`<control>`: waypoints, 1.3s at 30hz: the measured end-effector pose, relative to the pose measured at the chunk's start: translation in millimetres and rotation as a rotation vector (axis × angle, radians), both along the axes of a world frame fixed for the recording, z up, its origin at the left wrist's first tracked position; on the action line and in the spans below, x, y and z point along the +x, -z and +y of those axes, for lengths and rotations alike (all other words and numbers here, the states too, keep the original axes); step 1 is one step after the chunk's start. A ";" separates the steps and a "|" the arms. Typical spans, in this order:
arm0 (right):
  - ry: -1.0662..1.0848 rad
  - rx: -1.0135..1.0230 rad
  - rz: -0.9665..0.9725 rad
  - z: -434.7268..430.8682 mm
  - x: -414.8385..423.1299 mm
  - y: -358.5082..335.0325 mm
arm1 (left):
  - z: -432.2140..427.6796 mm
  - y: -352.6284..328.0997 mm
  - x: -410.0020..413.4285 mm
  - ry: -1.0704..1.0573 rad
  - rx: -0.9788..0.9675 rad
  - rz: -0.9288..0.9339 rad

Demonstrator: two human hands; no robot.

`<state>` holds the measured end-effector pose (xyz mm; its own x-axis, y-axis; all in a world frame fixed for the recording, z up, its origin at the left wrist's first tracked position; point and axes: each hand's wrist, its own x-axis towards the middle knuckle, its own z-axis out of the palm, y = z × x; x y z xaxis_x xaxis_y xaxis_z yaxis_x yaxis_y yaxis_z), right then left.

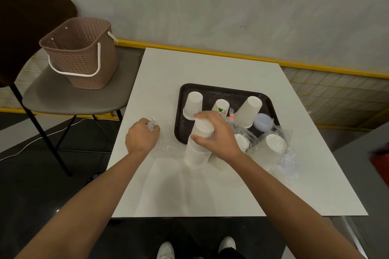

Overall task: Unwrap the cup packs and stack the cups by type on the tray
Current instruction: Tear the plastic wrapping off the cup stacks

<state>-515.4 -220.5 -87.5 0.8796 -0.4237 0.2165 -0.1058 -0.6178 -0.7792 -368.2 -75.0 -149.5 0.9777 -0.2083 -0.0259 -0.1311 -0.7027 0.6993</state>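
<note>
A tall stack of white paper cups [197,151] stands upside down on the white table just in front of the dark tray [225,90]. My right hand [214,130] grips the top of that stack. My left hand [141,135], to the left of the tray, is closed on crumpled clear plastic wrap [152,125]. On the tray stand a short white cup stack [193,104], a printed cup stack [221,107] and a taller white stack [248,111]. Two wrapped cup packs [271,149] [242,142] lie at the tray's near right corner.
Blue lids [262,122] sit in plastic at the tray's right edge. A brown perforated basket [81,52] stands on a grey chair [63,99] to the left of the table. A wall runs behind the table.
</note>
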 end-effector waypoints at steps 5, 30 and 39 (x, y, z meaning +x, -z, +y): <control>-0.063 -0.059 0.044 -3.8 -2.8 -5.2 | 6.7 7.9 -1.5 -0.100 0.057 0.136; -0.032 -0.166 0.061 -3.8 0.6 -14.0 | -6.4 -22.1 28.2 -0.671 -0.758 0.237; -0.029 -0.169 0.067 -4.8 3.2 -12.3 | -3.9 6.6 25.1 -0.620 -0.486 0.428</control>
<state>-512.1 -225.3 -75.2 0.9055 -0.3610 0.2230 -0.1346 -0.7427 -0.6559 -343.1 -78.9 -156.1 0.8450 0.2712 -0.4608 0.5139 -0.1738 0.8401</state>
